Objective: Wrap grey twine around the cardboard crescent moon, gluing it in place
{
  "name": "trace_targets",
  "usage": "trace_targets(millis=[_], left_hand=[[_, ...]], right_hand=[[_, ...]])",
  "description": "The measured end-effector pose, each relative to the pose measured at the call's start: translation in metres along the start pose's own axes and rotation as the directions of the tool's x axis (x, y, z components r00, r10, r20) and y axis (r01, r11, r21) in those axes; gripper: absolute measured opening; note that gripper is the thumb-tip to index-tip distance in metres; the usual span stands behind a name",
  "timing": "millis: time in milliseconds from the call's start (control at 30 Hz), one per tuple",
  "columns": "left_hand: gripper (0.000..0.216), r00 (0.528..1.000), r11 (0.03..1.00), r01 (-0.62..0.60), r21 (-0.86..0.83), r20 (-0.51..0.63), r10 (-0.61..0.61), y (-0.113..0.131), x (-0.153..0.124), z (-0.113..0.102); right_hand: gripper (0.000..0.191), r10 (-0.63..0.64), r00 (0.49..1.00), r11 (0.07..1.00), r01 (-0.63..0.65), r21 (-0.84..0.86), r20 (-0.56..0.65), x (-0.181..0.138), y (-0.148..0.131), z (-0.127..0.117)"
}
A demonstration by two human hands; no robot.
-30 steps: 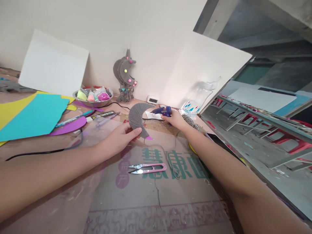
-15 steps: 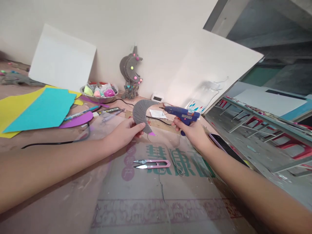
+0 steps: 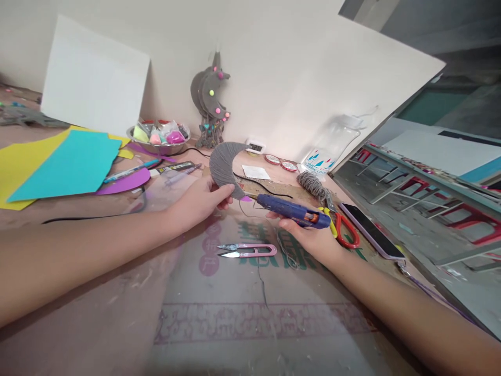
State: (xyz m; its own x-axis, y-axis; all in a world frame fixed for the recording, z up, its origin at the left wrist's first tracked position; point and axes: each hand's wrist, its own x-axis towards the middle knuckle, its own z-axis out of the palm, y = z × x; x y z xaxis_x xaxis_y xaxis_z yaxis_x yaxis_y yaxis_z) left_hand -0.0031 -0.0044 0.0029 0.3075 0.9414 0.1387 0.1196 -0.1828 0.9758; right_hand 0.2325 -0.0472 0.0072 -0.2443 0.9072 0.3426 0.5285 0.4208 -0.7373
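Note:
My left hand (image 3: 199, 201) pinches a crescent shape wrapped in grey yarn (image 3: 224, 166) and holds it upright over the table. A small purple tip shows at the crescent's lower end. My right hand (image 3: 309, 237) grips a blue glue gun (image 3: 291, 210) whose nozzle points left at that lower end, almost touching it. The gun's black cord trails back across the table. Pink thread snips (image 3: 246, 250) lie on the clear sheet just below both hands.
A metal bowl of coloured bits (image 3: 158, 138), pens and teal, yellow and purple sheets (image 3: 70, 164) lie at left. Finished grey crescents (image 3: 209, 96) lean on the wall. A yarn bundle (image 3: 311, 184), red-handled scissors (image 3: 346, 230), a phone (image 3: 371, 230) and a plastic jar (image 3: 331, 149) sit at right.
My right hand lifted the glue gun from the back of the table and brought it down and left to the crescent's lower tip. My left hand kept holding the crescent.

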Motion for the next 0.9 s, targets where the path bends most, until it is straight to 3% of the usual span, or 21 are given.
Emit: trace_targets(millis=[200,633,900], left_hand=[[0.013,1.000,1.000,-0.011,-0.030,-0.003,0.011,0.003,-0.001,0.001],[0.010,1.000,0.999,-0.008,-0.047,-0.028,0.007,0.001,-0.002,0.003],[0.012,1.000,0.999,0.016,-0.033,-0.019,-0.017,0.001,-0.002,0.003]], right_hand=[[0.030,0.031,0.999,0.994,-0.035,-0.102,-0.045,0.001,0.005,0.001],[0.032,0.061,0.998,0.984,-0.059,-0.169,0.006,0.001,0.019,0.001],[0.035,0.081,0.997,0.984,-0.078,-0.158,0.015,0.001,0.014,0.002]])
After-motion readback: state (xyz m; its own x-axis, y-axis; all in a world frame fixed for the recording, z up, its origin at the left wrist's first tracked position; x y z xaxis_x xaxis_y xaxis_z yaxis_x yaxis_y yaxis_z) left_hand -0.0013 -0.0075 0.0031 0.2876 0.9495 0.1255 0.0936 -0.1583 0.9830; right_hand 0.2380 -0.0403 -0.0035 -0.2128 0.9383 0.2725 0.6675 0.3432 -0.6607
